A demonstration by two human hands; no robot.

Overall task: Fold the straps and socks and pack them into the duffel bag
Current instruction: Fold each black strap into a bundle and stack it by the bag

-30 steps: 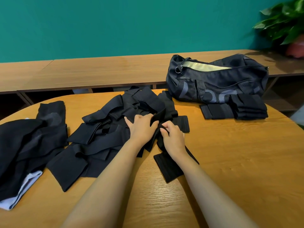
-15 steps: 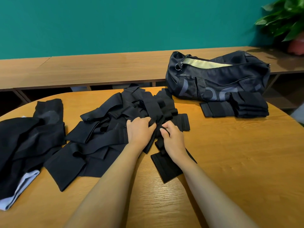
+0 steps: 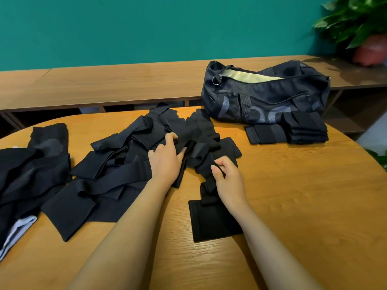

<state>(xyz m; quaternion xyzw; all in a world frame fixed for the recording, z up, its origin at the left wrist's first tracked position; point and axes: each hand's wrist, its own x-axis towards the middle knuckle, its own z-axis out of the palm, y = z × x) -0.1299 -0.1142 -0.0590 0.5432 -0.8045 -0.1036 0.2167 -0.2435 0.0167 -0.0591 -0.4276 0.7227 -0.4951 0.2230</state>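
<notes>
While both forearms reach out from the bottom of the head view, the left hand (image 3: 165, 162) lies on the right edge of the heap of straps (image 3: 117, 170), its fingers curled over a dark fold at the far side and its thumb pressed against the near side, so it grips part of that heap. Just to its right, the right hand (image 3: 228, 178) pinches a loose strap (image 3: 213, 222) between thumb and curled fingers. This strap runs from the heap, through the pinch and back toward the person, ending in a broad flat panel that lies on the worktop (image 3: 303, 206) beside the right wrist.

Spread over the middle of the round wooden worktop, the heap is a tangle of black bands crossing one another. Left of it, at the frame's edge, lies a dark pile of socks (image 3: 25, 170) with a white piece (image 3: 18, 229) showing underneath.

At the far right of the worktop sits the duffel bag (image 3: 266, 99), dark blue, its top zip open on a pale lining. Touching its near side are the folded straps (image 3: 303, 130), stacked neatly, with one flatter band beside them on the left.

Behind runs a long wooden bench (image 3: 104, 86) against a teal wall (image 3: 146, 28), and a potted plant (image 3: 360, 24) stands on its right end.
</notes>
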